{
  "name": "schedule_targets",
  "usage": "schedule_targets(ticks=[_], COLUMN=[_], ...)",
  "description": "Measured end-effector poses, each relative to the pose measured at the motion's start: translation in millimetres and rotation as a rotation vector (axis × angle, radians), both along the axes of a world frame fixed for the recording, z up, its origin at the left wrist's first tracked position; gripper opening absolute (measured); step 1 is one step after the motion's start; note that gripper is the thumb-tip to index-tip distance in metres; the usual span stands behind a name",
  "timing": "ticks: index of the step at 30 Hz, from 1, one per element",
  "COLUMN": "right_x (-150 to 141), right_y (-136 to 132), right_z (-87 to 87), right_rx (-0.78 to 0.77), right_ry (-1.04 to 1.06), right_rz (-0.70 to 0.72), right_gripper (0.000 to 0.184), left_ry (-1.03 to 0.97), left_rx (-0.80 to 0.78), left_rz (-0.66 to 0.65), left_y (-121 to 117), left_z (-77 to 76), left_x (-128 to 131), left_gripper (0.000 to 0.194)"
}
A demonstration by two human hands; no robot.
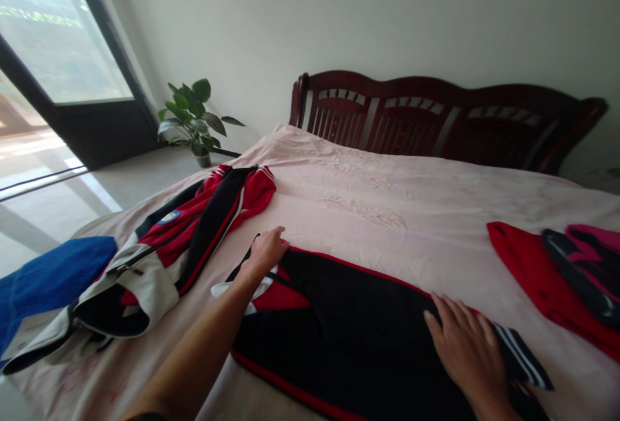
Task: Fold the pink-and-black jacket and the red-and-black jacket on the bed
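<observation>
A dark track jacket (358,324) with red piping lies folded on the bed in front of me. Its left end shows red and white panels, and a cuff with white stripes sticks out at the right. My left hand (269,250) is at the jacket's far left corner, fingers bent together on the edge; the fingertips are partly hidden. Flat on the right part of the jacket rests my right hand (467,347), its fingers stretched out and slightly apart.
A red, black and white jacket (194,234) lies spread at left, beside blue cloth (62,272). Folded red clothing (527,272) sits at right on the pink bed sheet (368,182). Behind stand a dark wooden headboard (411,85), a potted plant (194,114) and a glass door (87,40).
</observation>
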State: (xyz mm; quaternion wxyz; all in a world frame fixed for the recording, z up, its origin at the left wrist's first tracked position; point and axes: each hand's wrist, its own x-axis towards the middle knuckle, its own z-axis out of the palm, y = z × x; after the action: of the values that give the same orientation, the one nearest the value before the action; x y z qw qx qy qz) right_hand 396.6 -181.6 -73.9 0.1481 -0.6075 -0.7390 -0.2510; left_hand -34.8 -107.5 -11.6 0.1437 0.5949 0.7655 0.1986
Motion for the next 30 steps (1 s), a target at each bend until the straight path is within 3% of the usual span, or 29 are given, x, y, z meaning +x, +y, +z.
schedule_targets(ticks=[4,10,21,30], right_x=[0.1,-1.3,-0.1,-3.5], right_y=[-0.3,-0.4,0.5,-3.4], right_z=[-1.7,-0.9,-2.5,3.7], right_rx=[-0.006,-0.007,-0.004,-0.040], right_ry=[0.010,0.009,0.010,0.015], right_rz=[0.001,-0.013,-0.011,-0.029], right_gripper=[0.053,0.053,0.053,0.052], left_ry=[-0.114,-0.195,-0.169,0.096], left_rx=[0.035,0.093,0.099,0.093], left_rz=[0.007,-0.021,-0.058,-0.096], left_y=[7.1,7.6,12.8,-1.7], left_z=[-14.9,-31.3,-26.4,-15.9], left_x=[-0.4,-6.5,1.1,10.5], left_gripper=[0.049,0.038,0.039,0.027])
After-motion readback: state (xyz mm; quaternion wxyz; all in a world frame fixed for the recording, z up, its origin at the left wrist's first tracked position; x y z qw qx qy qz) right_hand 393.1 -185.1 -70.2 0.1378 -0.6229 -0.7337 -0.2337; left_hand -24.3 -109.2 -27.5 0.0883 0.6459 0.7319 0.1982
